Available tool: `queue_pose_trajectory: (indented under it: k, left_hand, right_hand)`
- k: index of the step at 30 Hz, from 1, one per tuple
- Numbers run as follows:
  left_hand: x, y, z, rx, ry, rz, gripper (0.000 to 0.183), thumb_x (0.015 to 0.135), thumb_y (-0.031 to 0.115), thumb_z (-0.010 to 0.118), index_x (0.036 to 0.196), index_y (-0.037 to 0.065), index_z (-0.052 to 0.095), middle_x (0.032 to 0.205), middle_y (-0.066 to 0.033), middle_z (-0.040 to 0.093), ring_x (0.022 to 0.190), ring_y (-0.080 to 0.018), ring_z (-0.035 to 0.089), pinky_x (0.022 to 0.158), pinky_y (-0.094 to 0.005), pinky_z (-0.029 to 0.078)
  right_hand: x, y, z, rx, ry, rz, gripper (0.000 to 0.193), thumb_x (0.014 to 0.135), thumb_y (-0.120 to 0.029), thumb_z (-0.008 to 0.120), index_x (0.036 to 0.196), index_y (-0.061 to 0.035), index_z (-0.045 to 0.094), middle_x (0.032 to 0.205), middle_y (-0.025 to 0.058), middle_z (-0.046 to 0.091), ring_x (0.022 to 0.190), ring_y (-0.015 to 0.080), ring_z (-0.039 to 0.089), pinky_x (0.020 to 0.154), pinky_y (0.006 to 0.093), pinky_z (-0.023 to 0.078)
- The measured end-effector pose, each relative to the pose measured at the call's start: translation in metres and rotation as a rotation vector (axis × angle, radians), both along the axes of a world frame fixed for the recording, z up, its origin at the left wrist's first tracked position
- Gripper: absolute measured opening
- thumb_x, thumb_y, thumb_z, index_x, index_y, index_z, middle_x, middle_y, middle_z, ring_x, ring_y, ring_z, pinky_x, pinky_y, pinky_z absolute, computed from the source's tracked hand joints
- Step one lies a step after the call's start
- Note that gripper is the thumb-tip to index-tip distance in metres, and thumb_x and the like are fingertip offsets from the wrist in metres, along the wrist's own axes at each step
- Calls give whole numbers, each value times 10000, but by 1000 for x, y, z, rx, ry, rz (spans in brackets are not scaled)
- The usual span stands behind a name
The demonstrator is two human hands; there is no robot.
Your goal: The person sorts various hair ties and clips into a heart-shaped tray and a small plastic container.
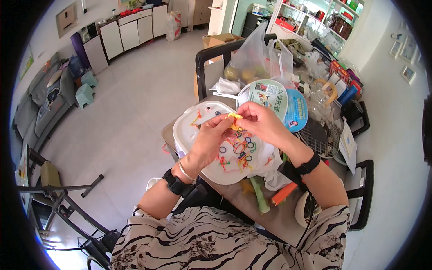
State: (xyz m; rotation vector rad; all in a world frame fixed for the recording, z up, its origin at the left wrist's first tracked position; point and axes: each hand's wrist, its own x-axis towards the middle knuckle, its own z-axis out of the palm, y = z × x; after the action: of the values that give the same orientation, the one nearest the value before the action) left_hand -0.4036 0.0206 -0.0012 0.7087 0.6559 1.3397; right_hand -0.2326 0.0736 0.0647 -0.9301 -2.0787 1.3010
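Observation:
My left hand [209, 137] and my right hand [258, 119] meet over a white tray [225, 177], both with fingertips pinched on a small yellow band [235, 118]. It looks soft and bunched up, perhaps a hair tie; the fingers cover part of it. Below the hands, several coloured hair ties and tangled strands [238, 148] lie scattered on the tray, in red, blue, green, yellow and black. A few more strands [196, 119] rest near the tray's far left side.
Beyond the tray lie a green-and-white hand fan [269, 96] and a blue fan [295, 110]. A clear plastic bag [247, 63] of round fruit stands behind them. A green stalk [259, 193] and an orange cylinder [284, 193] lie near the front edge. Clutter covers the right side.

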Motion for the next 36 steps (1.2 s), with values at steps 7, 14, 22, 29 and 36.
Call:
queue_pose_trajectory:
  k: [7, 14, 22, 29, 36]
  left_hand:
    - [-9, -2, 0, 1, 29, 29, 178, 982, 175, 547, 1056, 28, 615, 973, -48, 655, 854, -126, 615, 795, -255, 499]
    - [-14, 3, -10, -8, 116, 11, 120, 961, 145, 582, 1017, 44, 616, 925, -22, 650, 793, -106, 587, 748, -241, 487]
    - [-7, -6, 1, -10, 54, 81, 107, 963, 145, 580, 983, 43, 605, 909, -30, 641, 785, -113, 586, 759, -250, 494]
    - [-7, -9, -1, -14, -10, 40, 124, 970, 141, 563, 1020, 34, 599, 939, -41, 640, 842, -131, 618, 803, -265, 517]
    - [-3, -11, 8, 13, 72, -29, 114, 944, 84, 590, 1040, 27, 615, 979, -58, 657, 862, -139, 633, 797, -275, 532]
  right_hand:
    - [-7, 10, 7, -20, -73, -25, 152, 916, -98, 619, 1017, 15, 601, 920, 42, 662, 843, 83, 615, 742, 231, 499]
    - [-10, 9, 3, 3, -80, -41, 131, 911, -79, 620, 1004, 13, 620, 923, 38, 657, 855, 86, 615, 749, 233, 501]
    - [-1, 0, 1, -48, -8, -37, 210, 922, -148, 614, 1092, -34, 569, 925, 33, 660, 766, 61, 592, 568, 221, 485]
    - [5, -3, 3, -85, 49, -68, 187, 913, -133, 627, 1054, -30, 559, 918, 35, 659, 753, 62, 596, 578, 217, 485]
    - [7, -3, 1, -45, 7, -3, 146, 903, -117, 636, 1004, -29, 576, 876, 35, 657, 712, 68, 591, 578, 224, 482]
